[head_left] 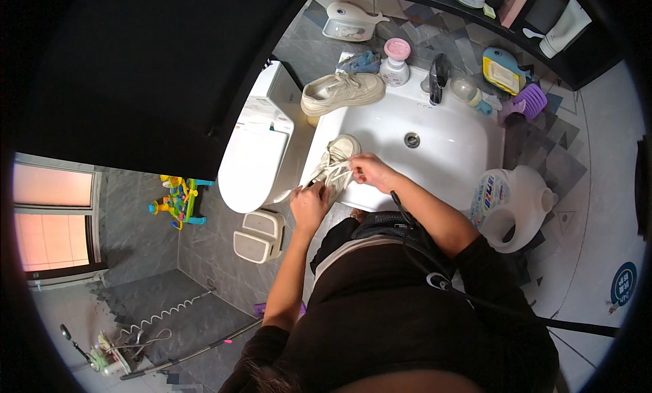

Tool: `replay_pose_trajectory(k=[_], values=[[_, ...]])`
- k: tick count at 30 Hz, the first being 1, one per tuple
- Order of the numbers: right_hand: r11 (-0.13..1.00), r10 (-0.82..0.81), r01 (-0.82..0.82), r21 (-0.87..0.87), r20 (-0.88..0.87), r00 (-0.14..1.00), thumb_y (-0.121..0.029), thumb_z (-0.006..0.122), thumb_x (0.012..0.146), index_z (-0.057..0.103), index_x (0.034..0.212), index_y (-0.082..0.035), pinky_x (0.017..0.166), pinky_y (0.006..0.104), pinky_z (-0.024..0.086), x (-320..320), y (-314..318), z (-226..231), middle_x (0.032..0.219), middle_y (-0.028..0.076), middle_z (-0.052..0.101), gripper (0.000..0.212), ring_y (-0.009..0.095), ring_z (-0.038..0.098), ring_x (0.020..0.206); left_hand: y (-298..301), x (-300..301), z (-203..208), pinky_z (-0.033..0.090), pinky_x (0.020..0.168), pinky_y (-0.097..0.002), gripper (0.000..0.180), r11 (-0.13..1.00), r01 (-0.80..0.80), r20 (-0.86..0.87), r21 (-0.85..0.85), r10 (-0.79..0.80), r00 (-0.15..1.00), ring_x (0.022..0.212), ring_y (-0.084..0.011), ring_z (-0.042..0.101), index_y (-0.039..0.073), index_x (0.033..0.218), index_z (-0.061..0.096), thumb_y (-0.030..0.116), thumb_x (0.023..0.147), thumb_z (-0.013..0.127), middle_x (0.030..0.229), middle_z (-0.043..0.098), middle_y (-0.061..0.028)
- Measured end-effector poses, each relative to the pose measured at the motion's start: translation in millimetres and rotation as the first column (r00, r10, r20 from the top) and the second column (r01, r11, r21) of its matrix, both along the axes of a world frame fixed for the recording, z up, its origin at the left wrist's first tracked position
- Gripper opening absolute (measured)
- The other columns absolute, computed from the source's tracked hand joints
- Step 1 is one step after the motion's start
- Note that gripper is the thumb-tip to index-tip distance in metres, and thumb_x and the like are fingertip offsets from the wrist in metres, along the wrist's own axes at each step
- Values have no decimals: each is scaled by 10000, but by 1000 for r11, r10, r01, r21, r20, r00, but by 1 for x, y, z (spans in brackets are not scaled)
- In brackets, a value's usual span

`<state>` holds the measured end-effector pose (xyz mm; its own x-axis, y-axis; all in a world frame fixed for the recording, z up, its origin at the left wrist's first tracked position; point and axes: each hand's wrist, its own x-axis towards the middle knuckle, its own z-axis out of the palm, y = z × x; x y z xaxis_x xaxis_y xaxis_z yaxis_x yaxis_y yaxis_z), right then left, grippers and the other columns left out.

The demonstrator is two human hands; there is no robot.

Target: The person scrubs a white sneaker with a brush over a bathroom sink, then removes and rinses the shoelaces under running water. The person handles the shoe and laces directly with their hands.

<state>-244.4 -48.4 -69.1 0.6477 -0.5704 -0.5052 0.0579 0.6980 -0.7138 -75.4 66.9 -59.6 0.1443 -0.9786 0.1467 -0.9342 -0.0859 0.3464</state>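
Observation:
A cream lace-up sneaker (pixel 344 147) rests on the left rim of the white sink, its toe pointing away from me. White shoelaces (pixel 331 169) cross loosely over its tongue, and a loose strand hangs out to the left. At the shoe's opening, my left hand (pixel 310 206) is closed with fingertips pinched on the lace. My right hand (pixel 372 172) pinches the lace on the shoe's right side, above the basin. Fingers cover part of the shoe's heel end. The matching sneaker (pixel 343 93) sits on the sink's far left corner.
Around the sink (pixel 448 138) stand a pink-topped pump bottle (pixel 396 63), a black faucet (pixel 438 77), a yellow soap dish (pixel 503 74) and a purple rack (pixel 530 102). A cut plastic jug (pixel 513 206) is at right. Left are a toilet (pixel 252 165) and a stool (pixel 259 235).

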Motion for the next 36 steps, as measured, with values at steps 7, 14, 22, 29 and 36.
replay_pose_trajectory(k=[7,14,22,29,36], values=[[996,15,-32,85,189,982,-195,522,880,500,921,-116,740,262,406,-4,3,14,908,19,604,92,93,525,860,-3,-1,2,455,784,-387,222,1000,24,-5,19,-24,1000,591,-305,589,76,723,618,287,789,637,601,607,-113],[940,96,-98,-326,-22,995,-224,533,920,520,937,-41,602,247,462,6,5,-7,708,21,573,185,99,561,659,-4,-1,0,456,783,-392,222,999,47,-15,-24,-47,999,590,-304,590,75,736,618,290,788,639,587,602,-114],[766,174,-358,-534,-364,915,-137,651,820,551,791,-34,552,223,411,-21,-22,-12,669,-14,559,146,56,487,587,-3,0,2,457,783,-387,216,1000,3,-10,3,-3,1000,588,-309,590,78,752,628,290,794,633,588,601,-118],[990,-137,137,12,140,981,-152,601,872,500,901,-50,650,280,490,-11,-11,-1,692,1,545,147,92,480,581,-1,1,4,456,784,-382,207,1000,19,-8,13,-18,1000,598,-308,592,81,763,634,286,796,630,596,605,-118],[579,-323,-115,-807,-356,877,-277,641,826,521,744,-16,529,349,441,-15,-10,3,585,101,540,299,208,483,473,-1,0,1,454,795,-382,210,1000,-3,-14,4,3,1000,612,-312,595,79,771,637,286,801,627,612,612,-119]])
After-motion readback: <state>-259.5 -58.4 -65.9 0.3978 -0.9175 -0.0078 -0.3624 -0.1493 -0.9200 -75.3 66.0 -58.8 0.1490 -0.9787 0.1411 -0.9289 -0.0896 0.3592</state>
